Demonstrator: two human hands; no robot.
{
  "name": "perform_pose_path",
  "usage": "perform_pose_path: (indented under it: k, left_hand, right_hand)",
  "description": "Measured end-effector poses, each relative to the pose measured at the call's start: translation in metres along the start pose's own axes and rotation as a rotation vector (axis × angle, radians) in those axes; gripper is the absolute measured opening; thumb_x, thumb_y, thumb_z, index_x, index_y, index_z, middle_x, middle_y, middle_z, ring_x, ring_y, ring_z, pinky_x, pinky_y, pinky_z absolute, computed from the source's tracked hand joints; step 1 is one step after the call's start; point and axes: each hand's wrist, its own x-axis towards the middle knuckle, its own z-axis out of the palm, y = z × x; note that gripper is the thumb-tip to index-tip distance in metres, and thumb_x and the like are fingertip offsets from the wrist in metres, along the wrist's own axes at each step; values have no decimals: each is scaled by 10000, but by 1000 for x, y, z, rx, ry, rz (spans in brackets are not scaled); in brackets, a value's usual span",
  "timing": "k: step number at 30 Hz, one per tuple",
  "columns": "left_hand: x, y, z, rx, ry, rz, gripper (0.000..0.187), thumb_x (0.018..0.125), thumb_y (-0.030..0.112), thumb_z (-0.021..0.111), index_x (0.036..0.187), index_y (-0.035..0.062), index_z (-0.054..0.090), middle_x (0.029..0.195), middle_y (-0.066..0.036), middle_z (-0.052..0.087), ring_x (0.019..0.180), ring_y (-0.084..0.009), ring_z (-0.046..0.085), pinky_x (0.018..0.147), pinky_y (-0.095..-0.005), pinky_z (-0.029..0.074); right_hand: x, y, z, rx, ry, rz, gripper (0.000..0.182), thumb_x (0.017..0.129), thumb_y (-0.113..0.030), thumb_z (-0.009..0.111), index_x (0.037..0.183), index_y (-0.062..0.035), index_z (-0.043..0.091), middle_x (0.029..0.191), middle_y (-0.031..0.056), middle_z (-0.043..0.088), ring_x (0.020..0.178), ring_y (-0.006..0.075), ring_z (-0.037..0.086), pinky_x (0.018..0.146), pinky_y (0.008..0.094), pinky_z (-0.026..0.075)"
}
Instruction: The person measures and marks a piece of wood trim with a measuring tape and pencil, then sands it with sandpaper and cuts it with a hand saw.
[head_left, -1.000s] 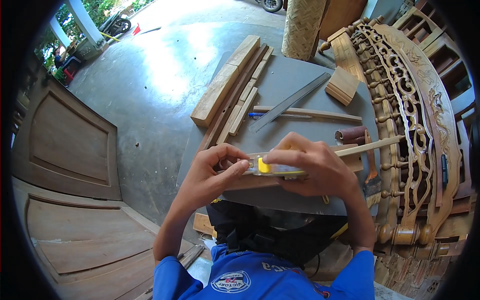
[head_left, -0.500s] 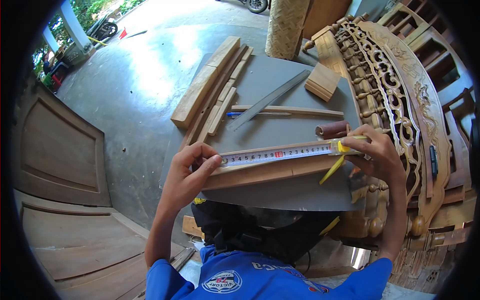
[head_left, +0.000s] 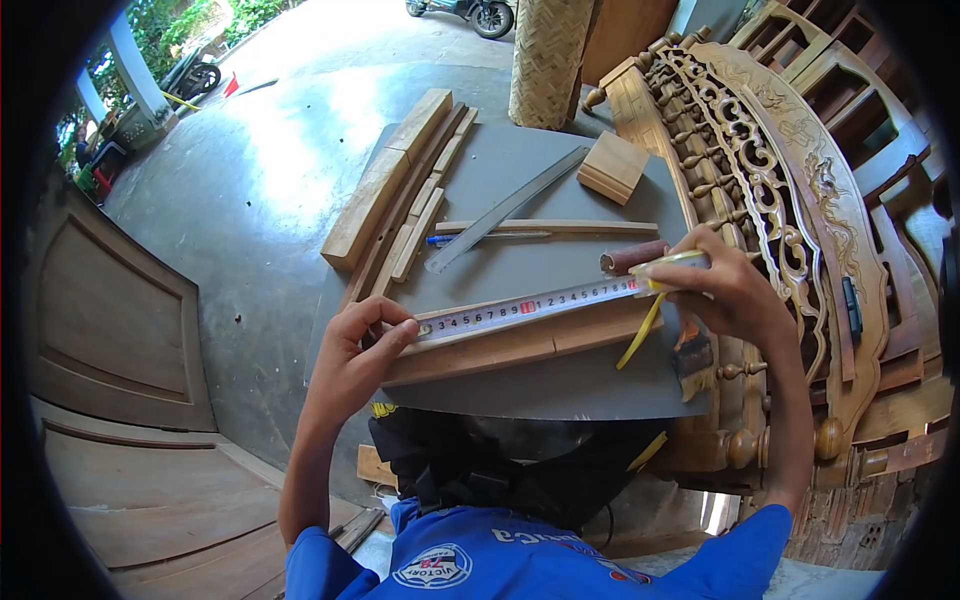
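Observation:
A tape measure (head_left: pixel 530 308) is stretched along a wooden strip (head_left: pixel 530 347) at the near side of the grey board. My left hand (head_left: pixel 362 345) pinches the tape's end against the strip's left end. Around the tape's case is my right hand (head_left: pixel 722 288), closed, with a yellow strap (head_left: pixel 640 333) hanging below it. A paintbrush (head_left: pixel 692 362) lies just under the right hand, and a dark red roll (head_left: pixel 634 257) is beside its fingers. Beyond the tape, a steel ruler (head_left: pixel 505 210) rests across a thin wooden stick (head_left: pixel 600 227) and a blue pen (head_left: pixel 490 238).
Long wooden pieces (head_left: pixel 390 185) lie on the left of the grey board (head_left: pixel 500 395). A wooden block (head_left: pixel 613 167) sits at its far right. Carved wooden furniture (head_left: pixel 740 180) stands close on the right, door panels (head_left: pixel 115 300) on the left. A woven column (head_left: pixel 545 65) rises behind.
The view has shifted, so the board and its things appear further left. My right hand and the tape case have tilted, and more of the paintbrush shows. Both hands keep their hold.

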Motion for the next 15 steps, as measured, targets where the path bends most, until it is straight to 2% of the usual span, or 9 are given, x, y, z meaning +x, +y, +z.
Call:
perform_pose_path:
  k: [2, 5, 8, 9, 12, 15]
  left_hand:
    - [1, 4, 2, 24, 1, -1, 148, 834, 154, 617, 801, 11, 602, 696, 20, 499, 658, -47, 425, 604, -196, 340]
    - [4, 2, 3, 4, 24, 70, 166, 830, 152, 624, 827, -13, 631, 712, -6, 522, 690, -69, 463, 628, -209, 367]
    - [5, 0, 0, -5, 16, 55, 190, 821, 171, 633, 866, -11, 663, 738, -33, 560, 683, -82, 494, 614, -214, 392]
    - [5, 0, -2, -1, 5, 27, 200, 818, 181, 637, 880, -6, 673, 749, -41, 574, 673, -85, 501, 603, -214, 400]
    - [7, 1, -3, 26, -17, 31, 202, 816, 190, 637, 878, 3, 682, 771, -62, 605, 691, -97, 497, 612, -234, 399]
    - [7, 2, 0, 122, -41, 16, 212, 812, 210, 643, 884, 16, 688, 750, -76, 616, 702, -119, 499, 622, -260, 403]
  right_hand:
    - [1, 7, 2, 44, 45, 25, 428, 731, -31, 656, 1107, -224, 589, 896, 83, 518, 774, 250, 580, 682, 344, 510]
    - [0, 18, 8, 161, -11, 77, 497, 686, -15, 696, 1135, -180, 562, 935, 92, 536, 836, 259, 587, 725, 355, 499]
    - [2, 16, 13, 234, 167, 86, 590, 636, 4, 733, 1169, -125, 516, 1027, 96, 557, 940, 261, 581, 804, 358, 477]
    - [-4, 16, 15, 219, 209, 104, 627, 619, 28, 736, 1182, -77, 482, 1109, 86, 559, 1024, 240, 561, 874, 356, 448]
    - [-20, 28, 31, 463, 272, 250, 627, 647, 41, 725, 1201, -72, 455, 1103, 75, 546, 1027, 174, 550, 873, 302, 458]
    - [-28, 37, 45, 595, 316, 313, 631, 656, 47, 717, 1210, -70, 440, 1058, 70, 538, 1005, 157, 547, 842, 281, 472]
